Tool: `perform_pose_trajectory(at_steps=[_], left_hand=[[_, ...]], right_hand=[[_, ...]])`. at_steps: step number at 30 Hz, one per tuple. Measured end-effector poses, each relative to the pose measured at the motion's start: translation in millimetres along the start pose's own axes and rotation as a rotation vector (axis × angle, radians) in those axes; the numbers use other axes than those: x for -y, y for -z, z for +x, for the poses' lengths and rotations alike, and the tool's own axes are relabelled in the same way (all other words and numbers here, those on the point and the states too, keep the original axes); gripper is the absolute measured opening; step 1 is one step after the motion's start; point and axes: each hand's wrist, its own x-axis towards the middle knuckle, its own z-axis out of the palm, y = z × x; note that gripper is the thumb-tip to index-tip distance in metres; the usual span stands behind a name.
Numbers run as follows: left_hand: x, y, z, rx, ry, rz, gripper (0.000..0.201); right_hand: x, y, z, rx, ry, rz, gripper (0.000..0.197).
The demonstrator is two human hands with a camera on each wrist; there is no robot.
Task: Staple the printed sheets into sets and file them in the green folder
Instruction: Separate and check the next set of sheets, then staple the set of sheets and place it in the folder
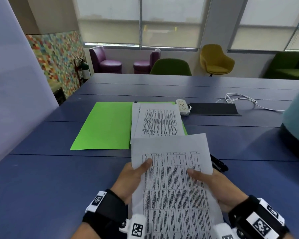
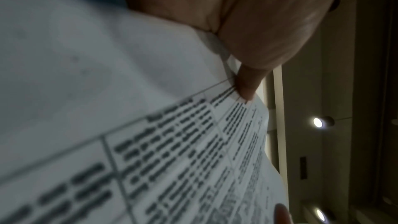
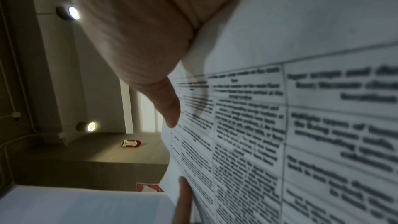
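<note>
Both hands hold up a set of printed sheets (image 1: 173, 183) with a table of text, above the near part of the table. My left hand (image 1: 136, 173) grips its left edge, thumb on the front face. My right hand (image 1: 205, 178) grips the right edge the same way. The wrist views show the printed sheets (image 2: 172, 142) (image 3: 280, 125) close up under each thumb. The green folder (image 1: 104, 126) lies open beyond, with more printed sheets (image 1: 157, 123) stacked on its right half. A black stapler (image 1: 219, 163) lies on the table, partly hidden behind the held sheets.
The blue table (image 1: 50, 178) stretches far back. A white power strip (image 1: 183, 106) and a dark cable hatch (image 1: 214, 109) sit behind the folder, with a white cable (image 1: 240, 100). A teal object (image 1: 297, 121) stands at the right edge. Chairs line the windows.
</note>
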Motion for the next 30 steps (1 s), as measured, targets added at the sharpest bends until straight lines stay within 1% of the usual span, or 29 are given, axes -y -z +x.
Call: perform_pose_trajectory(at_steps=[3,6,8,10,11,12,13,14,15,16,17,18,19,21,22,23,24,25,26,27,28,29,30], left_hand=[[-1,4,4,0.020,-0.007,0.007,0.036],[0,10,6,0.019,-0.017,0.020,0.028],[6,12,5,0.016,-0.025,0.043,0.025],[14,13,4,0.016,-0.036,0.078,0.025],[18,14,3,0.014,-0.038,0.092,0.025],[21,13,2,0.011,-0.036,0.103,0.025],[23,14,2,0.006,-0.036,0.114,0.025],[25,15,1,-0.001,-0.031,0.120,0.025],[27,16,2,-0.007,-0.025,0.118,0.025],[26,16,2,-0.010,-0.016,0.107,0.026],[27,17,3,-0.015,-0.001,0.096,0.027],[25,17,2,-0.014,0.009,0.091,0.027],[25,17,3,-0.010,0.013,0.085,0.027],[24,15,2,-0.001,0.023,0.093,0.026],[23,13,1,0.000,0.024,0.101,0.026],[23,13,1,0.001,0.026,0.106,0.026],[21,12,0,0.012,0.027,0.108,0.026],[23,14,2,0.007,0.028,0.109,0.026],[23,15,2,0.003,0.020,0.114,0.028],[24,15,2,0.000,0.011,0.116,0.032],[23,15,2,-0.002,0.017,0.129,0.039],[24,16,3,-0.002,0.018,0.144,0.042],[24,15,2,0.014,0.008,0.155,0.039]], right_hand=[[5,-5,5,-0.017,-0.013,-0.021,0.046],[2,1,9,0.033,-0.019,0.044,0.036],[-2,3,10,0.032,0.000,-0.012,0.035],[-2,1,11,0.000,0.029,-0.068,0.034],[2,1,13,-0.066,0.069,-0.136,0.036],[7,4,20,-0.191,0.135,-0.264,0.042],[13,14,30,-0.355,0.206,-0.447,0.050],[18,26,41,-0.502,0.246,-0.651,0.054],[26,37,49,-0.592,0.226,-0.863,0.053],[31,48,59,-0.595,0.142,-1.066,0.054],[32,58,69,-0.523,0.025,-1.237,0.059],[31,64,77,-0.436,-0.083,-1.366,0.059],[30,68,84,-0.390,-0.155,-1.471,0.053],[34,69,90,-0.381,-0.197,-1.543,0.044],[38,67,91,-0.384,-0.199,-1.516,0.043],[44,67,93,-0.415,-0.185,-1.420,0.042],[52,66,94,-0.475,-0.132,-1.238,0.038],[63,64,93,-0.535,-0.052,-0.995,0.031],[74,62,94,-0.573,0.030,-0.728,0.024],[86,58,94,-0.578,0.094,-0.485,0.018],[99,50,93,-0.540,0.134,-0.295,0.015],[111,40,93,-0.467,0.155,-0.163,0.015],[123,28,94,-0.377,0.151,-0.082,0.017]])
